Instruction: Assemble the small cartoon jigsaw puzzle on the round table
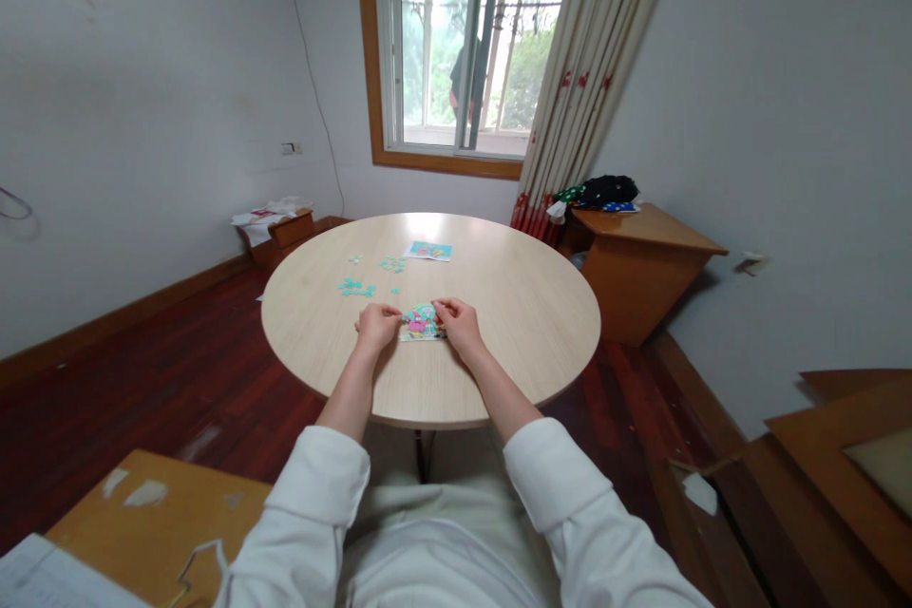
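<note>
A partly assembled jigsaw puzzle [419, 325] in pink, teal and white lies near the front of the round table [513, 304]. My left hand [377, 325] is closed, with thumb and fingertips pinched at the puzzle's left edge. On the opposite side, my right hand [461, 325] pinches at the upper right edge, covering part of the picture. Whether either hand grips a single piece is too small to tell. Loose teal puzzle pieces [356, 287] lie in a group beyond my left hand, with paler pieces [391, 264] farther back.
A printed picture sheet [428, 251] lies toward the table's far side. Right of the table stands a wooden desk [641, 256] with dark cloth [609, 190] on top. A low wooden stand [289, 226] is at back left. Behind the window [456, 66], a person is partly visible.
</note>
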Available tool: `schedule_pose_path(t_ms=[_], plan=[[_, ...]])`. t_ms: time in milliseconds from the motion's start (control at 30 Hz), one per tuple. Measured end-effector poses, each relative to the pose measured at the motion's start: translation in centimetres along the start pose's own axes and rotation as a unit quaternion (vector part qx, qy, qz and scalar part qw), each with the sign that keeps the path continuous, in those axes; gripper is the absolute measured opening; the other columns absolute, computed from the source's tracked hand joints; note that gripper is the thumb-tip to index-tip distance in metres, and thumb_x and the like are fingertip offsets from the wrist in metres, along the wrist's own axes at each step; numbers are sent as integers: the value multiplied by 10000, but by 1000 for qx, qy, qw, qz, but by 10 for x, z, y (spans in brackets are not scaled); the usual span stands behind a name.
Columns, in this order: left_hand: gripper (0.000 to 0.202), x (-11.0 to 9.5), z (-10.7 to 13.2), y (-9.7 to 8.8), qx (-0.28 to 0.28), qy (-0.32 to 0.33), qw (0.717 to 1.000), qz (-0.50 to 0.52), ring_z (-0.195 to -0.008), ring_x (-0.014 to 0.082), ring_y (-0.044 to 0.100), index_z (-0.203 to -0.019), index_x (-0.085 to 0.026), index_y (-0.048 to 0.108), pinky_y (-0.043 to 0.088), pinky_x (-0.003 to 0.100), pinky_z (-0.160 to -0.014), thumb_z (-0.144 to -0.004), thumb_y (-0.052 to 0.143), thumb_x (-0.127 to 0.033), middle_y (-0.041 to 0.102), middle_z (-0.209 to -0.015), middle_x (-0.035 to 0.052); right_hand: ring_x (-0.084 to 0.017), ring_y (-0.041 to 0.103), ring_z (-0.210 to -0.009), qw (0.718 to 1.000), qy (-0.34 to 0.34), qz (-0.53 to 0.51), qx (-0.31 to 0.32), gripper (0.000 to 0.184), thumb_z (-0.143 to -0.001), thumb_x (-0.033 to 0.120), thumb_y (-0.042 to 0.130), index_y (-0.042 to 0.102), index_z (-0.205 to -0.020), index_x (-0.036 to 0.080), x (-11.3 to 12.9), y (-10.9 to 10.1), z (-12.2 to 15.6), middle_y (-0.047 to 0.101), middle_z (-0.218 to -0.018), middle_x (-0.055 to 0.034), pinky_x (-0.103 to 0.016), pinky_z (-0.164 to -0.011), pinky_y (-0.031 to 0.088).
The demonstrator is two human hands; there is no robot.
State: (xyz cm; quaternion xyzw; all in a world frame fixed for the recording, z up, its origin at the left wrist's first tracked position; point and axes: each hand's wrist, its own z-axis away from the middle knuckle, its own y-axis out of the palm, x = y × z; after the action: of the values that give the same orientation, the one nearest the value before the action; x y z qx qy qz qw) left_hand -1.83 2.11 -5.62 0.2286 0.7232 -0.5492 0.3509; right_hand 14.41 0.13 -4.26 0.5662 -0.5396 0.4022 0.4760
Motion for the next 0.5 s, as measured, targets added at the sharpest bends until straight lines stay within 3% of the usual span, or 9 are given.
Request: schedule_pose_path(t_ms=[233, 500], plan=[[171, -7, 5, -4, 0, -23, 999, -35, -875, 238, 604, -781, -207, 709, 388, 345, -773, -648, 651, -299, 703, -831, 71, -127, 522, -543, 999, -27, 38, 5, 280, -650, 424, 585, 626, -720, 156, -2, 1, 1, 566, -557, 13, -240, -519, 407], [157, -8, 6, -5, -3, -15, 999, -43, -875, 244, 609, -758, -213, 711, 392, 349, -780, -642, 662, -306, 707, -829, 78, -139, 547, -675, 965, -132, 222, 44, 214, -778, 313, 487, 652, -757, 179, -6, 2, 6, 655, -742, -17, -267, -673, 414]])
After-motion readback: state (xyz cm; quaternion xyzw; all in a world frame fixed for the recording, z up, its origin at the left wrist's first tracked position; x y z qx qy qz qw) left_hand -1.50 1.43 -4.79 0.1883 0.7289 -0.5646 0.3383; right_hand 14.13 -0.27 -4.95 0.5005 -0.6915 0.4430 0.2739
